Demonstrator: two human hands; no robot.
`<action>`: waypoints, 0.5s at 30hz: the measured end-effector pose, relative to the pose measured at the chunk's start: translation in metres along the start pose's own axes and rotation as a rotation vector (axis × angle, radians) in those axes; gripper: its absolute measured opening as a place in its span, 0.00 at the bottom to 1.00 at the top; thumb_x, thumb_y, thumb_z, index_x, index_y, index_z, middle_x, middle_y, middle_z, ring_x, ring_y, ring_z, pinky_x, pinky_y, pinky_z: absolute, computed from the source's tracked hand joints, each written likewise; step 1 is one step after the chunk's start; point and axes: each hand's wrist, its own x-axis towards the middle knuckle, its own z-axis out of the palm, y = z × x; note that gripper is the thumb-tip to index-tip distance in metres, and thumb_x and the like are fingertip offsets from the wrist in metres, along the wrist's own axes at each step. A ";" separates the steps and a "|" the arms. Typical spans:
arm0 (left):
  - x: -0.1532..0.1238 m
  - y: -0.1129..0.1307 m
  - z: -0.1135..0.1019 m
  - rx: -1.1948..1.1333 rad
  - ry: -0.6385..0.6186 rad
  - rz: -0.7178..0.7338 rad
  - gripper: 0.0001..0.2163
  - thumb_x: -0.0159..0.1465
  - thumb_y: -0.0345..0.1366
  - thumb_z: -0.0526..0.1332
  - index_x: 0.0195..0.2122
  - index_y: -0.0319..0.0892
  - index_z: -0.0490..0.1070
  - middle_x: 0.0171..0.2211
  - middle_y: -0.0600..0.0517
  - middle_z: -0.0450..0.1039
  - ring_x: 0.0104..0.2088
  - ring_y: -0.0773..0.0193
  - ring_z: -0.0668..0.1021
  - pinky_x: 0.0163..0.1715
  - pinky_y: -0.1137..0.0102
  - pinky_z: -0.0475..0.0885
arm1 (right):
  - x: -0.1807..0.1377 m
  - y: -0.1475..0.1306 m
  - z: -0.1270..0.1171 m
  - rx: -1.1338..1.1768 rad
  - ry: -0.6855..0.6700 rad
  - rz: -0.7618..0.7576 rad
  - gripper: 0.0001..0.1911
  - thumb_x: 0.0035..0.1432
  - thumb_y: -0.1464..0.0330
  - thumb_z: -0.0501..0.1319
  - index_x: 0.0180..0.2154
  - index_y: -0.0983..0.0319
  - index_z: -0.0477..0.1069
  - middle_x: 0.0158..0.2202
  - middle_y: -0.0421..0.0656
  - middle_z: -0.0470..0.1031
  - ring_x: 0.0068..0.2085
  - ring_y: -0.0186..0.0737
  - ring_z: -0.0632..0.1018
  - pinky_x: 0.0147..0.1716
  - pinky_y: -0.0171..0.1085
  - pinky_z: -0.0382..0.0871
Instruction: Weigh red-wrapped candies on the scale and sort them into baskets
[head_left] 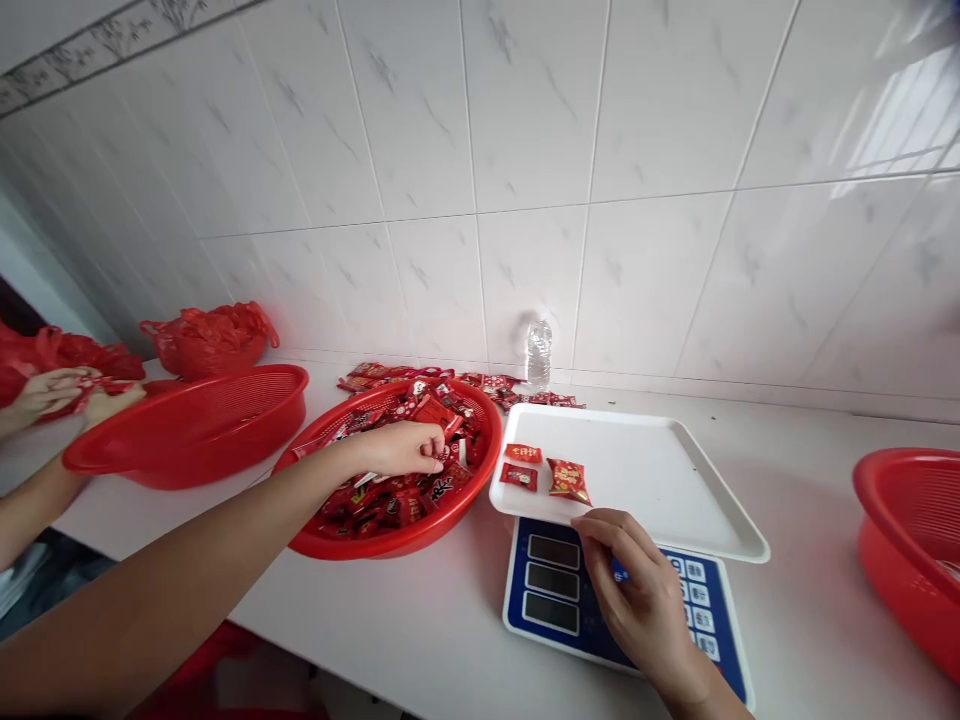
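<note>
My left hand (405,448) reaches into a red basket (390,540) full of red-wrapped candies (420,490), its fingers pinched on a candy. My right hand (637,590) rests on the keypad of a blue electronic scale (551,590), fingers curled and pressing the buttons. A white tray (660,470) sits on the scale and holds three red candy packets (547,472) near its left end.
An empty red basket (195,430) stands to the left, with another person's hands (52,395) and red plastic bags (210,335) behind it. A water bottle (538,352) and loose candies (517,390) lie by the tiled wall. Another red basket (911,540) sits at the right edge.
</note>
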 end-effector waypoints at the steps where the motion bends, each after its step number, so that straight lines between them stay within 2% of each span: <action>1: -0.005 -0.007 0.001 0.022 -0.031 -0.010 0.18 0.56 0.45 0.62 0.46 0.44 0.68 0.41 0.50 0.74 0.39 0.57 0.76 0.35 0.70 0.67 | -0.001 0.000 0.000 -0.006 -0.003 -0.001 0.11 0.64 0.75 0.51 0.44 0.60 0.69 0.39 0.48 0.72 0.40 0.40 0.77 0.35 0.36 0.73; 3: -0.014 -0.016 0.008 0.046 -0.062 0.000 0.31 0.52 0.46 0.65 0.57 0.47 0.61 0.52 0.47 0.69 0.46 0.54 0.74 0.41 0.69 0.67 | -0.004 0.001 0.000 -0.018 -0.006 -0.005 0.11 0.64 0.75 0.52 0.44 0.61 0.69 0.39 0.48 0.72 0.40 0.40 0.77 0.35 0.36 0.73; 5: -0.020 -0.020 0.017 0.054 -0.061 -0.005 0.41 0.50 0.45 0.68 0.64 0.50 0.52 0.61 0.44 0.59 0.53 0.50 0.71 0.46 0.67 0.66 | -0.006 0.001 0.000 -0.024 -0.008 -0.011 0.10 0.64 0.75 0.53 0.44 0.61 0.69 0.39 0.47 0.72 0.40 0.39 0.77 0.35 0.35 0.73; 7: -0.022 -0.020 0.025 0.064 -0.031 -0.018 0.43 0.50 0.42 0.68 0.65 0.53 0.49 0.63 0.44 0.54 0.55 0.47 0.69 0.47 0.65 0.66 | -0.007 0.002 0.000 -0.034 -0.010 -0.016 0.10 0.64 0.75 0.53 0.44 0.60 0.69 0.39 0.47 0.72 0.40 0.39 0.76 0.35 0.34 0.72; 11: -0.024 -0.023 0.029 0.015 0.041 0.018 0.34 0.53 0.31 0.62 0.62 0.50 0.57 0.54 0.46 0.65 0.47 0.53 0.73 0.41 0.69 0.68 | -0.008 0.003 0.001 -0.054 -0.012 -0.020 0.10 0.64 0.75 0.53 0.44 0.60 0.69 0.39 0.46 0.72 0.41 0.38 0.76 0.35 0.34 0.71; 15: -0.029 -0.031 0.014 -0.095 0.026 -0.025 0.34 0.52 0.32 0.60 0.62 0.47 0.55 0.41 0.51 0.69 0.33 0.63 0.74 0.29 0.74 0.67 | -0.009 0.004 0.002 -0.066 -0.011 -0.007 0.10 0.64 0.74 0.53 0.44 0.60 0.69 0.39 0.46 0.72 0.40 0.38 0.76 0.35 0.34 0.72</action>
